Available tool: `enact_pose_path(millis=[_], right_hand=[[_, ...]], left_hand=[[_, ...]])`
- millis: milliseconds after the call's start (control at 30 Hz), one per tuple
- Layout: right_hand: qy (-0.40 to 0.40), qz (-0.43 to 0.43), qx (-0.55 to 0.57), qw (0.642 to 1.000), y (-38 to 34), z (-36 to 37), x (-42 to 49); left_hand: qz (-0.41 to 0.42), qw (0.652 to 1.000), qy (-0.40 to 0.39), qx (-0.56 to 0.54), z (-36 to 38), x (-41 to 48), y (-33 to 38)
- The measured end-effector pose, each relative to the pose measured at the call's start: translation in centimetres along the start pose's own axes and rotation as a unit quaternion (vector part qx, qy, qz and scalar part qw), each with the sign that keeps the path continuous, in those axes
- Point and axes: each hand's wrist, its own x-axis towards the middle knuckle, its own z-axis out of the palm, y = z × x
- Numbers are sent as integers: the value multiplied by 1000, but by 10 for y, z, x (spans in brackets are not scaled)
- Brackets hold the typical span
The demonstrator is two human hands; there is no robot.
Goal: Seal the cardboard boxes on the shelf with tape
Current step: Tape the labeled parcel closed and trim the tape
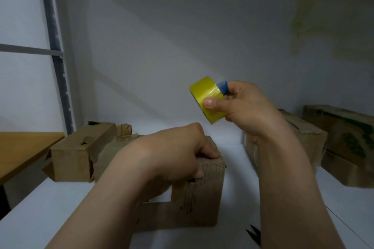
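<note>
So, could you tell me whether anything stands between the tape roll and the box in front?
Nothing loose does: the tape roll, held in the right hand, is in open air above the box. Only the left hand, gripping the box's top edge, covers part of that top.

Tape roll [206,100]: glossy yellow plastic film, smooth, w/ light glare. Blue bit [222,87] at its edge is prob. plastic, too blurred to be sure. Front box [202,192]: matt brown cardboard, creased, rough, dark print. Left box [74,153]: same cardboard, torn, frayed edges. Right boxes [348,133]: cardboard w/ green print. Shelf [40,208]: white, smooth, matt. Upright [55,50]: grey painted metal. Tabletop [24,147]: wood, satin.
</note>
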Motion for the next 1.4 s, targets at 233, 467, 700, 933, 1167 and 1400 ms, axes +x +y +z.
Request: enact_pose_path(millis=[233,467,700,933,1167,1400], right_hand=[[-12,-30,-24,999,2,1,1],[-27,-36,-54,998,4,-3,1],[-98,-64,-103,988,-12,0,-11],[-139,-106,-183,967,-23,8,-20],[-112,-119,-193,967,-34,9,-27],[-81,-138,-133,978,-63,-8,-62]], left_hand=[[15,1000,-11,-8,-6,-4,-8],[30,975,93,-201,-28,-25,-22],[-10,876,372,-305,-29,-16,-26],[-7,878,400,-264,-28,-15,-18],[23,837,451,-309,-29,-14,-19],[52,777,414,-471,-43,-35,0]])
